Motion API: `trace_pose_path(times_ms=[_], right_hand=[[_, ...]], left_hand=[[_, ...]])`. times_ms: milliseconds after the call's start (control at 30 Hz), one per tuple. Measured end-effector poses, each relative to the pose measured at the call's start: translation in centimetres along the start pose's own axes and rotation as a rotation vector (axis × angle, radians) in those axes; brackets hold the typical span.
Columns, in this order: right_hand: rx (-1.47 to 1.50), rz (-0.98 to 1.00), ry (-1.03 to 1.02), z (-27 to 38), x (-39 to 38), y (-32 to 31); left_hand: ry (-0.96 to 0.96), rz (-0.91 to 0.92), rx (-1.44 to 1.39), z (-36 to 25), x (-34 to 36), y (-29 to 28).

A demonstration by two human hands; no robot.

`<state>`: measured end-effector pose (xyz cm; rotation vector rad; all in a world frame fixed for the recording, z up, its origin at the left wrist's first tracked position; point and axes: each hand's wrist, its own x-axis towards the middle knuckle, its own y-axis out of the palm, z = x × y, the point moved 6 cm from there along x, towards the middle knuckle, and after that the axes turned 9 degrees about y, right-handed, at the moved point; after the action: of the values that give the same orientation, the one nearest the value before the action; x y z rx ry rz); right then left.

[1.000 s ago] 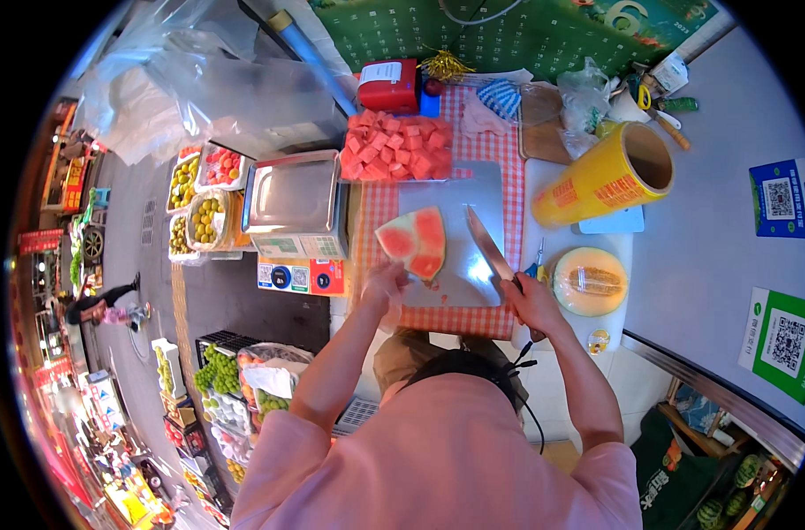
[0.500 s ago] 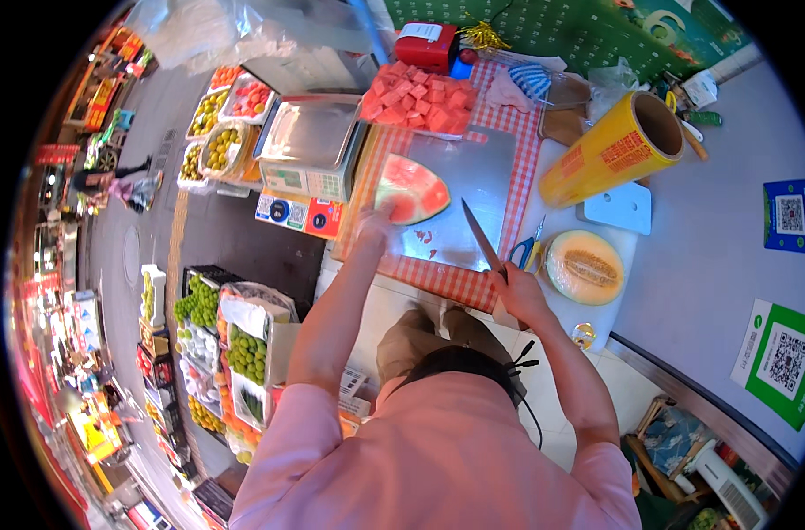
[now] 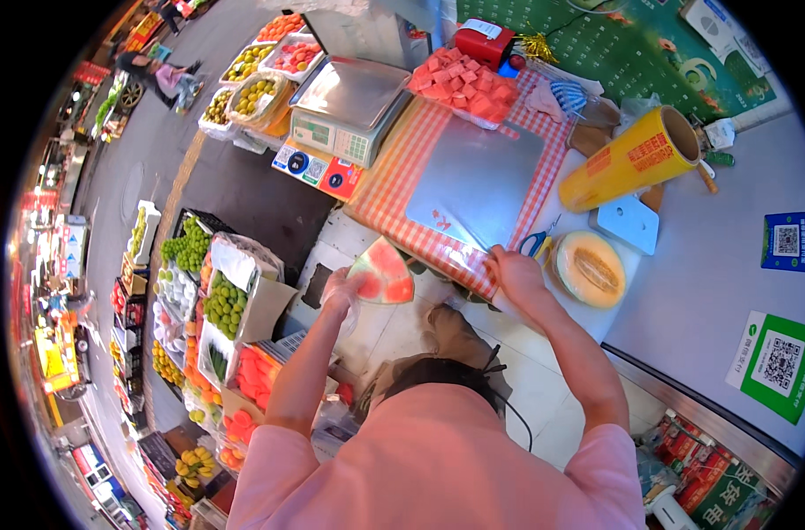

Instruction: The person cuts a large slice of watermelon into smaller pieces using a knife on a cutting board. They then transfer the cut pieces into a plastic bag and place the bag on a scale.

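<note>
A large watermelon wedge (image 3: 385, 274), its red flesh showing, hangs off the near left side of the table, above the floor. My left hand (image 3: 339, 290), in a thin clear plastic glove, is closed on the wedge's left end. At the table's near edge, my right hand (image 3: 516, 276) wraps round the handle of a knife (image 3: 471, 235). The blade points up and left, low over the grey cutting board (image 3: 482, 168), and is hard to make out against its shine. Small red watermelon scraps (image 3: 440, 218) lie on the board's near left part.
Beyond the board stands a tray of watermelon cubes (image 3: 463, 84). A weighing scale (image 3: 345, 119) sits to its left. Right of the board are blue-handled scissors (image 3: 532, 244), a halved melon (image 3: 590, 269) and a big yellow film roll (image 3: 628, 159). Fruit crates (image 3: 230, 309) stand at lower left.
My left hand has lifted the watermelon wedge off the board and drawn it toward me, past the table edge. The knife in my right hand has tipped lower over the board. The view has shifted.
</note>
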<state>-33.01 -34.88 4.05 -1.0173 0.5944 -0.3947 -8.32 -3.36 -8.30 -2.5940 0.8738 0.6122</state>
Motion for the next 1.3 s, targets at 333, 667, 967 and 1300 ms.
trace_pose_path(times_ms=[333,667,967,1300], right_hand=[[0.973,0.239,0.474,2.2,-1.8,8.7],[0.269,0.01,0.235,1.6,1.3,4.3],[0.363,0.259,-0.034,6.3,-2.5,5.7],[0.312,0.14,0.025,2.4,4.1,5.2]], left_hand=[[-0.03,-0.436,0.072,1.1,-3.0,4.1],[-0.039,-0.477,0.175,1.1,-2.8,5.3],[-0.021,-0.428,0.042,3.8,-1.0,5.1],[-0.049,-0.452,-0.04,4.0,-1.4,5.7]])
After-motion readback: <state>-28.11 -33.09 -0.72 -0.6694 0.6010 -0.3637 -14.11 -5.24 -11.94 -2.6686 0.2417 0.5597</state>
